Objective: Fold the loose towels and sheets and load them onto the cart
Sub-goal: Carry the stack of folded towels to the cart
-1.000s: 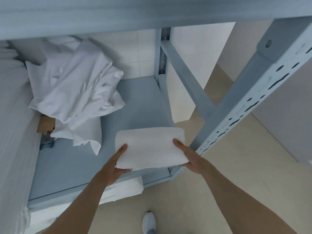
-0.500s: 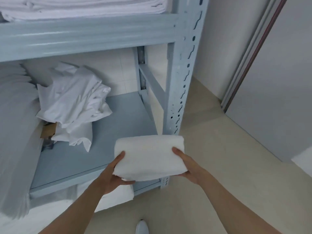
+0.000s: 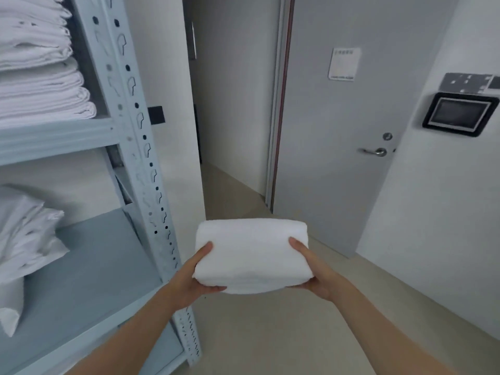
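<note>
1 folded white towel (image 3: 253, 254) is finished and lifted clear of the metal shelving rack (image 3: 140, 147), but no cart is in view, so loading looks not yet done, and a rumpled pile of white sheets (image 3: 25, 234) on the rack's shelf at 9 o'clock likely remains to be folded. The towel is a thick, plush, squared bundle held in mid-air at centre frame, at 3 o'clock of the rack post. The left hand (image 3: 196, 280) and right hand (image 3: 315, 274) each wrap an end, thumbs on top and fingers beneath, grip closed on it.

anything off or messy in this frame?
One thing: the loose sheets on the lower shelf lie crumpled and unfolded, unlike the neat folded stack on the shelf above. The folded towel, held between left hand and right hand, looks tidy.
</note>
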Demonstrator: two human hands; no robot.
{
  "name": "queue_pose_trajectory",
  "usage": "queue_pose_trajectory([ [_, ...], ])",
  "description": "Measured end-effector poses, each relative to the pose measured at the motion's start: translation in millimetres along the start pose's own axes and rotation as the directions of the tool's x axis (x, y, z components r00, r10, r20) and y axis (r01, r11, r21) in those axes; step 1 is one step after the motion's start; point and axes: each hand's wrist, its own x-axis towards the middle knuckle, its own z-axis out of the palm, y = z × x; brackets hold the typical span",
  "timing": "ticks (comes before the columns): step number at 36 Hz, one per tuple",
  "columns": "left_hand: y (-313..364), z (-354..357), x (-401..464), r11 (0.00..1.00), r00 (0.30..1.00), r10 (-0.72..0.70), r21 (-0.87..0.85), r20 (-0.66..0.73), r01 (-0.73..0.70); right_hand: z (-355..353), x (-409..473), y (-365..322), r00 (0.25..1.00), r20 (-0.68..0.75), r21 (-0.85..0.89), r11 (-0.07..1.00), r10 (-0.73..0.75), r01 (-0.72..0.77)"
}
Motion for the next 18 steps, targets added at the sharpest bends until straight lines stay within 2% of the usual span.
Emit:
queue_pose_trajectory([
  [8,20,53,76,0.998,0.999,-0.018,0.055,0.044,0.015,-64,25,-30,0.998,-0.054,0.051,0.998,-0.023,0.026],
  [18,48,77,223,0.998,0.998,-0.033,0.051,0.048,0.03,-127,144,-77,0.994,-0.104,0.067,0.998,0.016,-0.009],
])
